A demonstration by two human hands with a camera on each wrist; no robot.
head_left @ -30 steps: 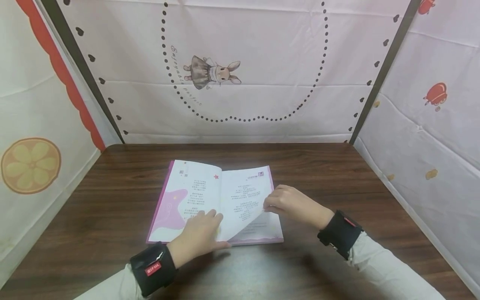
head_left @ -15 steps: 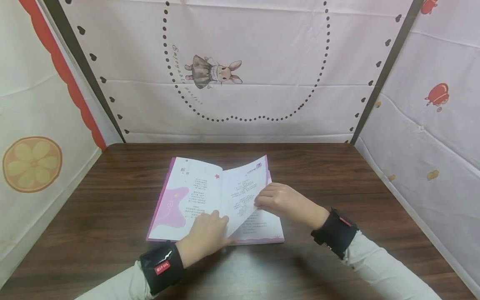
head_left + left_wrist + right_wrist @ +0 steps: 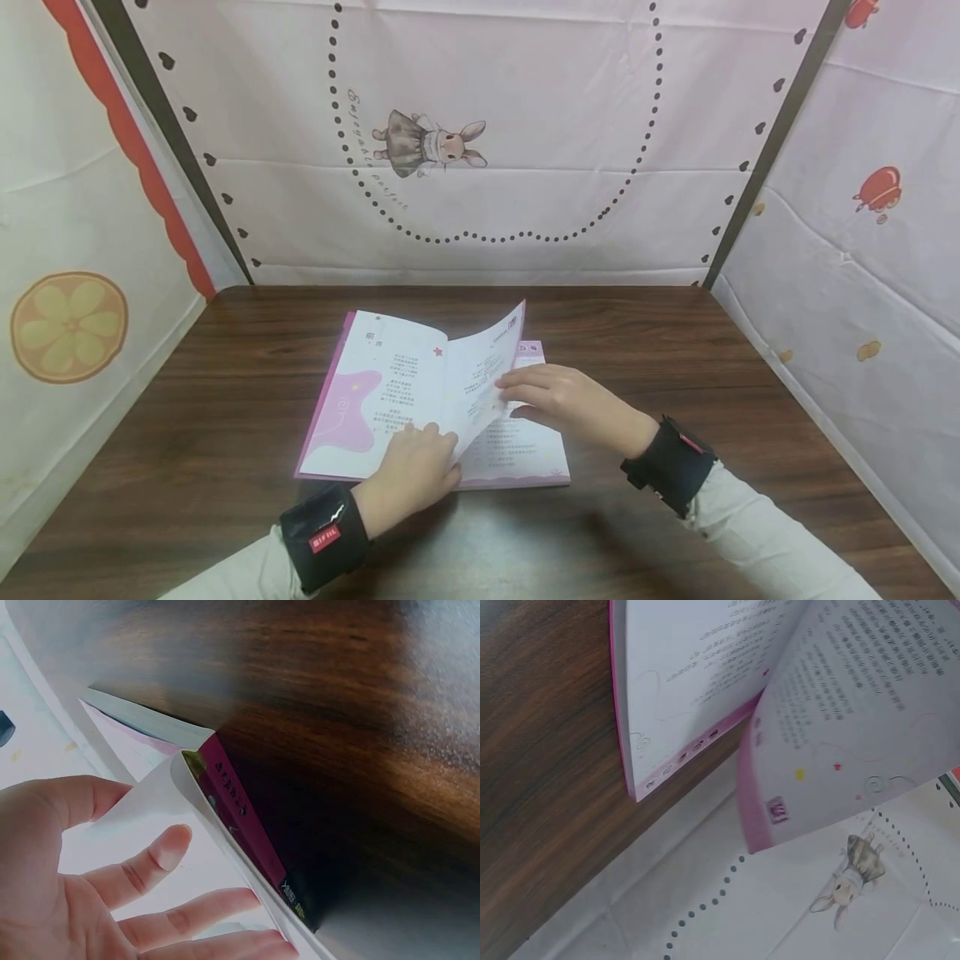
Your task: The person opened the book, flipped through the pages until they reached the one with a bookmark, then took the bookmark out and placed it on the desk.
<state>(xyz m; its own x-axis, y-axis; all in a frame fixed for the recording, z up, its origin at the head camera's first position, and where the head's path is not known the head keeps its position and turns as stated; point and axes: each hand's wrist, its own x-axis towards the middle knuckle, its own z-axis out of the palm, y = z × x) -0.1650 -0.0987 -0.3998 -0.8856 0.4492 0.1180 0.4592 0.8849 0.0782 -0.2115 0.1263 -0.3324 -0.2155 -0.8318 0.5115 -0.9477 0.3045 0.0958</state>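
While an open book (image 3: 405,400) lies on the dark wood-grain bench (image 3: 240,375), a person's left grip (image 3: 411,471) rests at its lower edge, near the gutter (image 3: 446,375), fingers spread. At the right grip (image 3: 558,404), straight fingers touch the lifted page (image 3: 480,358), thumb apart, not visibly pinching. Best to steady the gutter lightly and guide the page by its outer edge, without creasing. The heading (image 3: 372,339) appears to read “前言”; the wall cloth (image 3: 562,100) says “Enjoyable”; the spine lettering (image 3: 230,787) and red wristband label (image 3: 325,538) are unclear.

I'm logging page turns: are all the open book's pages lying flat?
No: in the head view, one page stands raised at the right hand, with another printed page showing beneath it.
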